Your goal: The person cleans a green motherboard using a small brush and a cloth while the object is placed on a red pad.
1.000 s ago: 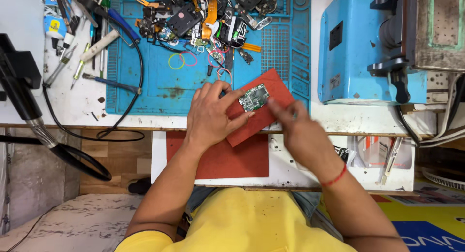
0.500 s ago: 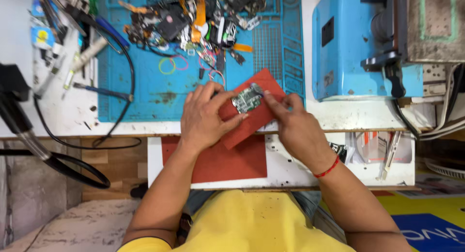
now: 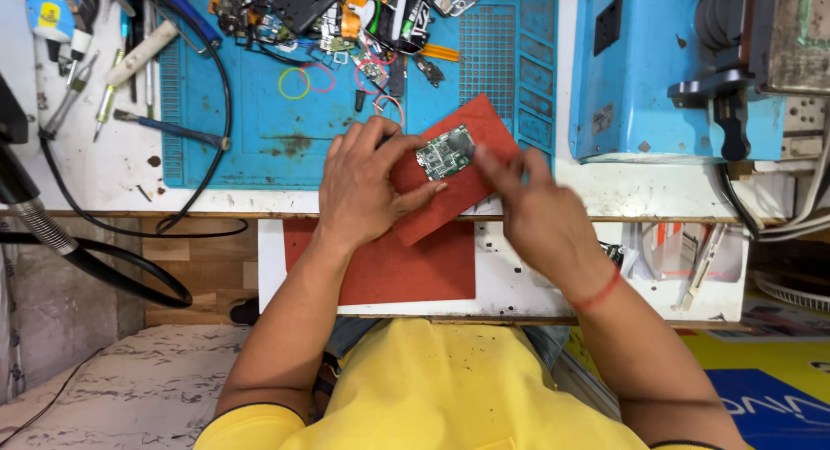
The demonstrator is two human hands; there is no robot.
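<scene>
1. Circuit board (image 3: 445, 152), small and green, lies on a red pad (image 3: 450, 191) tilted across the front edge of the bench, just in front of the blue work mat (image 3: 251, 147).
2. Left hand (image 3: 363, 186) rests on the pad at the board's 9 o'clock; its fingers are loosely curled and slightly spread, the thumb tip pressing the pad just below the board, the fingertips (image 3: 380, 132) at the board's left edge.
3. Right hand (image 3: 540, 212) sits at the board's 4 o'clock; it is motion-blurred, with the fingers drawn together toward the board's right edge. Whether they pinch anything I cannot tell.
4. A second red sheet (image 3: 406, 268) lies flat below the pad, at 6 o'clock.
5. At the board's 12 o'clock a heap of phone parts (image 3: 346, 18) and coloured rubber bands (image 3: 303, 81) clutter the mat.
6. A blue machine housing (image 3: 640, 70) stands at 2 o'clock.
7. Hand tools (image 3: 104, 78) lie at 10 o'clock on the white bench.
</scene>
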